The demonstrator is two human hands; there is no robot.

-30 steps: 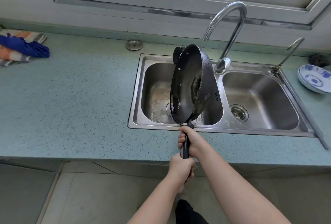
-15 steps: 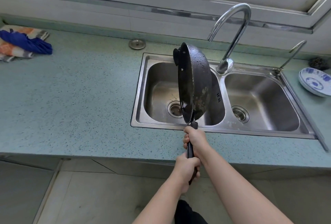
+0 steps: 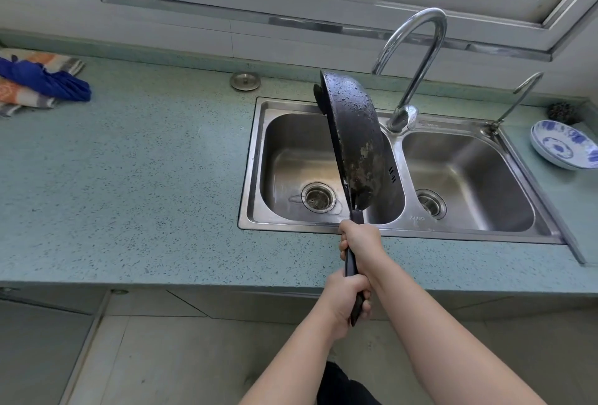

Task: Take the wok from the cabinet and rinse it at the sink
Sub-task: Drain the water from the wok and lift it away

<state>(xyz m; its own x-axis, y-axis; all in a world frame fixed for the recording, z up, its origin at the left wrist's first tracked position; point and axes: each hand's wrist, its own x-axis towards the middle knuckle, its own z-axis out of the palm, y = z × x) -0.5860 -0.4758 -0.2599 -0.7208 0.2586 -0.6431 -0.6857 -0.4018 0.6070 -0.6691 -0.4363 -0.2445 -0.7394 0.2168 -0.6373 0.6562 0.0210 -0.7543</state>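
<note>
counter [image 3: 145,178] | wok [image 3: 356,142] edge-on over sink [image 3: 404,230], wet, blotchy | left hand [image 3: 344,297], right hand [image 3: 360,242] clamped on handle [image 3: 350,263]

left hand [image 3: 343,299]: bare, no ring or watch | right hand [image 3: 361,242]: bare too | forearms: uncovered (no sleeves in view) | lower edge: dark clothing [image 3: 339,387], likely trousers

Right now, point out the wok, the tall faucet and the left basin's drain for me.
wok [image 3: 356,142]: head view, on its wet outer underside.
tall faucet [image 3: 417,81]: head view, on the rising neck.
left basin's drain [image 3: 317,197]: head view, on the strainer's middle.
</note>
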